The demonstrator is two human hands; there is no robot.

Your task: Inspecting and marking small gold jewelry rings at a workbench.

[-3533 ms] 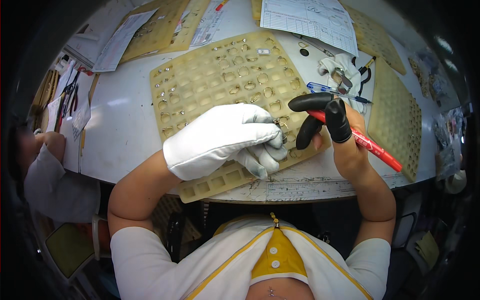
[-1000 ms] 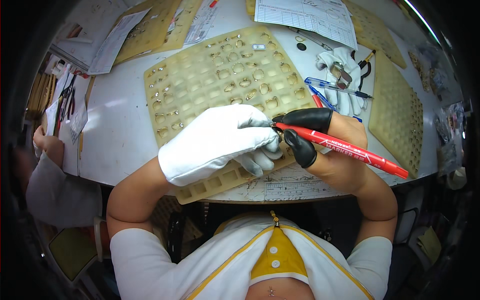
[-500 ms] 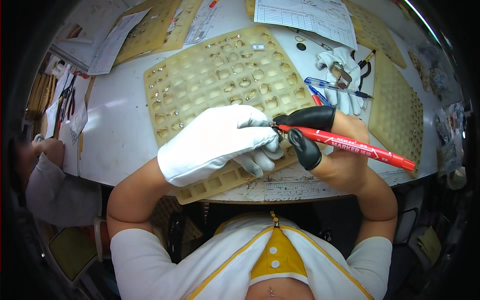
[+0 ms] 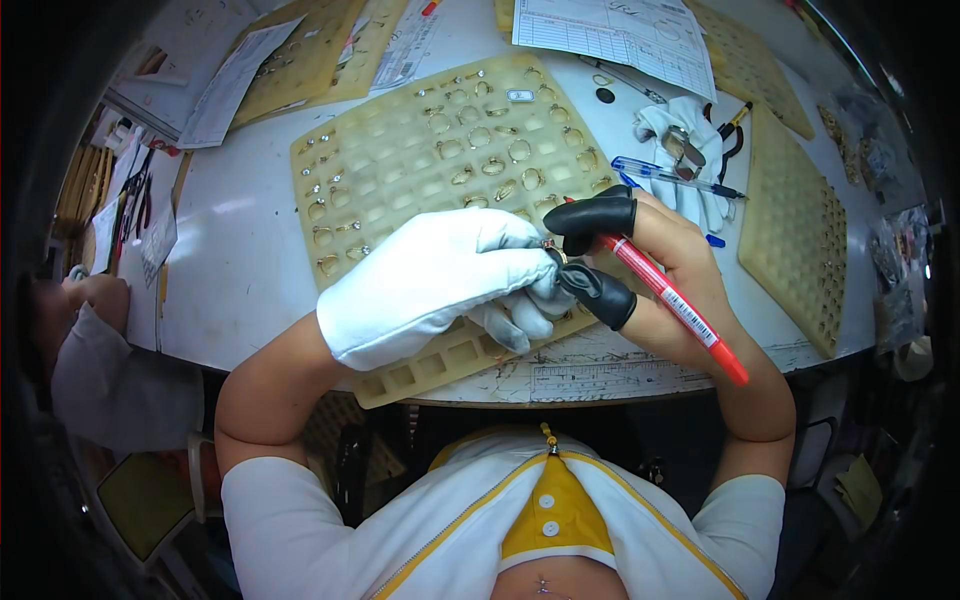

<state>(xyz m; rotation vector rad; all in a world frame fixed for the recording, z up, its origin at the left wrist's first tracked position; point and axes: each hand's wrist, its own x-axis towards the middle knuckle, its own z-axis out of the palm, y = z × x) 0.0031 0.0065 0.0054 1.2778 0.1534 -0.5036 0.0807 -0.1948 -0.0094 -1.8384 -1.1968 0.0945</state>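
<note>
My left hand, in a white glove, is closed with thumb and fingers pinched round a small ring. Most of that ring is hidden by the fingertips. Black rubber cots cover the thumb and a finger of my right hand. This hand is closed round a red marker pen, whose barrel slants back over the palm toward the wrist. My right thumb tip meets the left fingertips at the ring. Beneath both hands lies a yellowish tray of square pockets, several of them holding gold-coloured rings.
A clear-barrelled blue pen and a white glove with dark-handled tools lie to the right. Another pocketed tray is beyond them. Printed sheets cover the back. Another person's arm shows at far left.
The marker has swung from lying nearly level across the ring to slanting down along my right palm, its writing end off the ring. My right thumb and finger have shifted; the left hand barely moved.
</note>
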